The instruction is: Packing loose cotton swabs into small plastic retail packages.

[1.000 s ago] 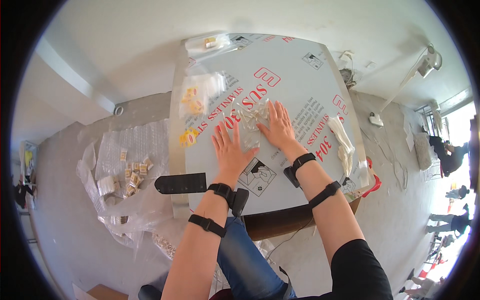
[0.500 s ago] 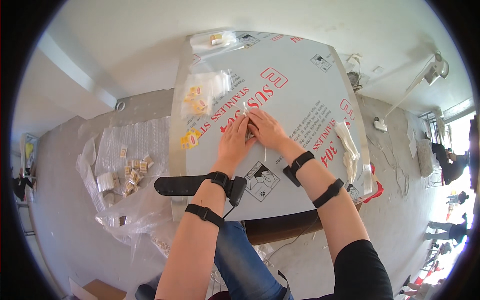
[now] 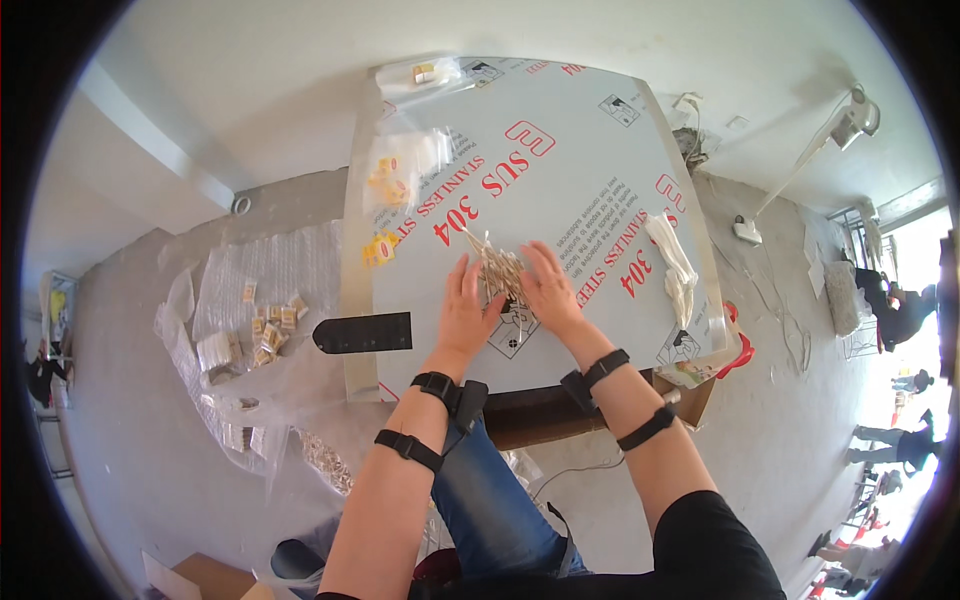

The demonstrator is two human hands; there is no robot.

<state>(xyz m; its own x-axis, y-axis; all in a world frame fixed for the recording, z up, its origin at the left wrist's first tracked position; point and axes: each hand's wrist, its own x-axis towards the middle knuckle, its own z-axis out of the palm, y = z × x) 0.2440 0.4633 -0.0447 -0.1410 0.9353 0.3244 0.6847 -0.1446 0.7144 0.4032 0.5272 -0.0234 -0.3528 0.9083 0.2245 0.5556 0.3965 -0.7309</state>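
A loose pile of thin sticks with white tips, which look like cotton swabs [image 3: 502, 272], lies on the film-covered steel tabletop [image 3: 590, 130]. My left hand [image 3: 464, 308] rests along the pile's left side, thumb and fingers apart. On the opposite side, my right hand [image 3: 547, 288] is open too, its fingertips close to the sticks. Neither hand grips anything. Small yellow-and-white labels [image 3: 379, 248] lie to the left, below clear plastic bags [image 3: 425, 155] that have similar labels on them.
A long white bundle [image 3: 672, 262] lies at the table's right. A black strap [image 3: 362, 333] lies at the left edge, and another clear bag [image 3: 415, 77] at the far left corner. Small boxes [image 3: 268, 340] sit on plastic wrap on the floor. A white lamp [image 3: 852, 120] stands at right.
My hands were close together, covering most of the sticks. They have since parted and opened, and the pile lies spread between them. The whole view has shifted slightly.
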